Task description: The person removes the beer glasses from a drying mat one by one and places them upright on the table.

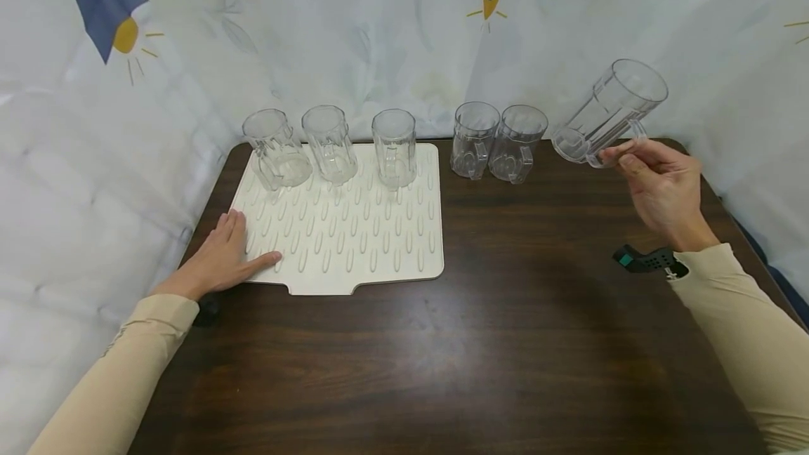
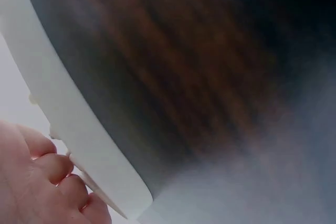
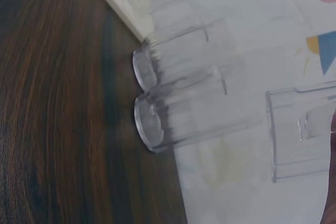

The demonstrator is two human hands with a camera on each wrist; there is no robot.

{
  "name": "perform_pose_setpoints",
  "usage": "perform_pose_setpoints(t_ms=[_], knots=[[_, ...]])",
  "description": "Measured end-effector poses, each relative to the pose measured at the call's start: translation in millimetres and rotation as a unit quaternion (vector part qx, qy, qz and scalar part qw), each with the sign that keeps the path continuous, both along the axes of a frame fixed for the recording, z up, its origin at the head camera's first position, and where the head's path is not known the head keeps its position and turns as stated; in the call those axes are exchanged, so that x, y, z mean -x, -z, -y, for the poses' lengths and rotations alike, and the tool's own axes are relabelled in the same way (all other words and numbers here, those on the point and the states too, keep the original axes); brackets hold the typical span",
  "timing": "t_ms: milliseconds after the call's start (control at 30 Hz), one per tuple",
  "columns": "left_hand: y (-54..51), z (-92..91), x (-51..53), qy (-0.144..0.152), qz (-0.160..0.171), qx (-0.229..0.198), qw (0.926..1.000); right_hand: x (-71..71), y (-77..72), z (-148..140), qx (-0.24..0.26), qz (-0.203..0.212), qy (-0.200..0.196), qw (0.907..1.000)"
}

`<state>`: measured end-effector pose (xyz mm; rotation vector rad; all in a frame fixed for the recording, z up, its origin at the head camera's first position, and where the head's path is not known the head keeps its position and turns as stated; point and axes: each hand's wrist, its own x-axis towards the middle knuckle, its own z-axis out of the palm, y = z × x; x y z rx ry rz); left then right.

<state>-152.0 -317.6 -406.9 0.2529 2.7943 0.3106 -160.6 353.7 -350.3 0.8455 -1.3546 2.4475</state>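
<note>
My right hand (image 1: 666,185) pinches the handle of a clear mug (image 1: 600,114), lifted and tilted above the table's back right part. The right wrist view shows that mug (image 3: 299,135) at its right edge, with only a sliver of the hand. On the left, my left hand (image 1: 221,258) lies on the left edge of a white ridged drying board (image 1: 354,251), thumb stretched out over it. Three clear mugs, a left one (image 1: 278,153), a middle one (image 1: 331,149) and a right one (image 1: 395,153), stand in a row along the board's back.
Two more clear mugs, one (image 1: 472,142) close beside the other (image 1: 515,146), stand on the dark wooden table (image 1: 442,357) right of the board. A white patterned cloth (image 1: 392,34) hangs behind the table and along its sides.
</note>
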Motion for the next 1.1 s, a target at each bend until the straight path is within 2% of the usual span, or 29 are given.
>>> perform_pose_setpoints(t_ms=[100, 400, 733, 900, 1100], knots=[[-0.9, -0.5, -0.6, 0.006, 0.001, -0.005, 1.0, 1.6, 5.4, -3.1, -0.001, 0.006, 0.005, 1.0], [-2.8, 0.6, -1.5, 0.013, 0.004, -0.005, 0.9999, 6.7, 20.0, -4.7, -0.037, 0.026, 0.056, 0.9974], [-3.8, -2.7, -1.5, 0.018, 0.005, 0.011, 0.9998, 13.4, 40.2, -6.1, -0.069, 0.057, 0.11, 0.9899], [-3.7, -3.6, -1.3, 0.018, 0.005, 0.012, 0.9998, 18.3, 47.9, -6.7, -0.125, 0.077, 0.146, 0.9783], [-2.0, -2.2, -1.8, 0.017, 0.005, 0.018, 0.9997, 22.3, 56.1, -6.7, -0.212, 0.098, 0.191, 0.9535]])
